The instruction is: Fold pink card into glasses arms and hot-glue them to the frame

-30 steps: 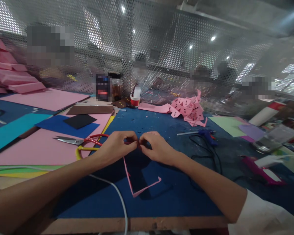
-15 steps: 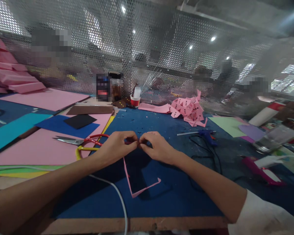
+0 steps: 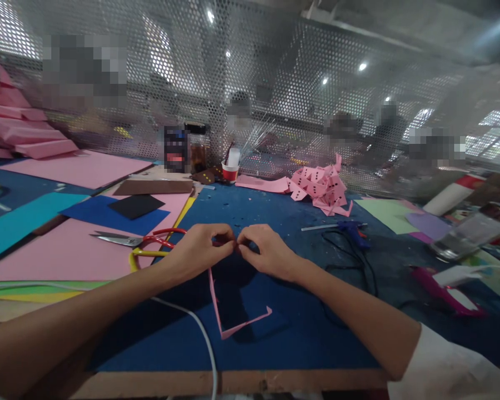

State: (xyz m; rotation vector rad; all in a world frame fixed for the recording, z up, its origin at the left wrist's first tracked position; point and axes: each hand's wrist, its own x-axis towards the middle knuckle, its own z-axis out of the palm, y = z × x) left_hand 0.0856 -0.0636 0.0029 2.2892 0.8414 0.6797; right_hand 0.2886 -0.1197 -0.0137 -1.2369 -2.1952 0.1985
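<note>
A thin folded pink paper strip (image 3: 215, 303) hangs below my left hand (image 3: 204, 244), bent at a sharp corner with its free end turned up to the right. The thumb and fingers of my left hand are closed on its upper part. Against those fingertips, my right hand (image 3: 266, 250) pinches too, at the same end of the strip; the bit between the fingertips is mostly hidden. Beside my left wrist lie red-handled scissors (image 3: 160, 238), partly covered by the hand, with a yellow handle (image 3: 144, 253) just in front of them.
Pink dotted paper pieces (image 3: 319, 186) are heaped at the back. A blue glue gun (image 3: 354, 230) with a dark cord lies right. Coloured sheets (image 3: 66, 250) cover the left side. A white cable (image 3: 202, 328) crosses the front. People sit behind the perforated screen (image 3: 283, 72).
The hanging part of the strip has swung slightly left. Both hands keep their pinch in nearly the same place.
</note>
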